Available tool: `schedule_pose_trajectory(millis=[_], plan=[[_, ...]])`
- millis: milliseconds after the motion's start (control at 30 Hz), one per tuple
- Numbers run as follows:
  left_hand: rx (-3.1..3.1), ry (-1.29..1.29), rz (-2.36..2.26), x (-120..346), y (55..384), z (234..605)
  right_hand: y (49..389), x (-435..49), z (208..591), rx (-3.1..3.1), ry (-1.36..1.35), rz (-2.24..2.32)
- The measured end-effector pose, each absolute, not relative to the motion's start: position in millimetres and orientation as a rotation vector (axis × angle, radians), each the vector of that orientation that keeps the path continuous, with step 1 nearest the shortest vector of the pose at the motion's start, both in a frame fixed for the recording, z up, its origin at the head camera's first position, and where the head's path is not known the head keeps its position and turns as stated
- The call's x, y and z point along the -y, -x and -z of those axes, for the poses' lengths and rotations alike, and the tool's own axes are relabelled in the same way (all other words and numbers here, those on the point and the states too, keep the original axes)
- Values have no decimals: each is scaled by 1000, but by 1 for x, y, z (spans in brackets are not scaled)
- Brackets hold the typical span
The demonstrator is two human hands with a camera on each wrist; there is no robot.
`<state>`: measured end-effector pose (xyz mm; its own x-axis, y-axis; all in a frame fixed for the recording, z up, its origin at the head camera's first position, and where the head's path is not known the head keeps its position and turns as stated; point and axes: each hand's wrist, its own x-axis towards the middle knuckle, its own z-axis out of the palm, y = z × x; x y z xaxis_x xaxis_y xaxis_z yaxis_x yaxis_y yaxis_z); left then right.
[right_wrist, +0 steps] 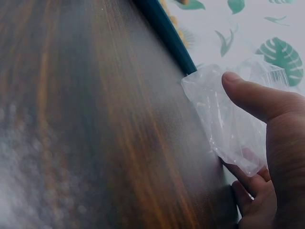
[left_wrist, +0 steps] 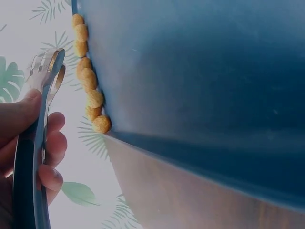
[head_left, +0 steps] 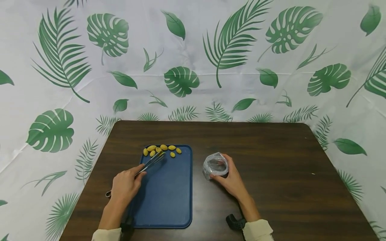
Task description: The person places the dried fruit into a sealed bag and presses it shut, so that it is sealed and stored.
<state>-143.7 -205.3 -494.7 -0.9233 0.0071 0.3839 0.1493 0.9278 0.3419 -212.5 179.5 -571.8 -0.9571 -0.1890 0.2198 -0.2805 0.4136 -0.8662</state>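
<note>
My left hand (head_left: 124,184) grips metal tongs (head_left: 150,163), whose tips reach over the far part of a blue tray (head_left: 167,197). Small yellow oval, nut-like pieces (head_left: 172,147) lie along the tray's far edge, several of them in a loose row. In the left wrist view, thumb and curled fingers squeeze the tongs (left_wrist: 29,157); I cannot tell whether a piece sits between their tips. To the right of the tray, my right hand (head_left: 233,179) holds a clear plastic bag (head_left: 208,165) with its mouth upward and spread, thumb and fingers around it (right_wrist: 214,114).
Under everything is a dark brown wooden table (head_left: 271,160) with rounded far corners. A white backdrop (head_left: 193,40) with green leaf prints hangs behind it. A black wrist strap (head_left: 235,222) shows by the right sleeve (head_left: 257,230).
</note>
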Motion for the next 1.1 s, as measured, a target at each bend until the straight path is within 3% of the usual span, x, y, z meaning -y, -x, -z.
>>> schedule_pose_trajectory(millis=[1100], plan=[[2535,230,678,176,140,465,215,-179,573,2582,-472,-1567]])
